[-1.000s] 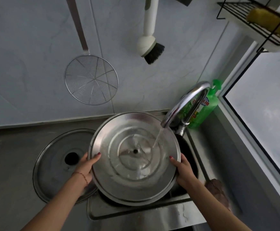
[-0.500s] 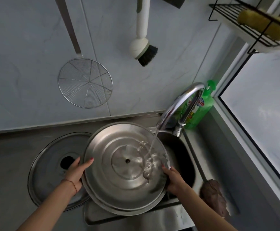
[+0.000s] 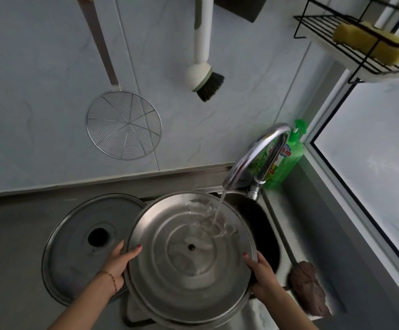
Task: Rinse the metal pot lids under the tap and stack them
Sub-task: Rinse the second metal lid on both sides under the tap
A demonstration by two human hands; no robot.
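Left hand (image 3: 117,263) and right hand (image 3: 262,275) are gripping the round steel pot lid (image 3: 190,256) by opposite rims — tap water (image 3: 218,208) is striking beyond the fingertips

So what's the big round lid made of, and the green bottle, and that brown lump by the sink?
The lid looks like shiny steel: grey, with pressed rings that catch the light. The green bottle seems clear plastic, since light glows through it. The brown lump looks like a soft, crumpled cloth, though it's too dim to be sure.
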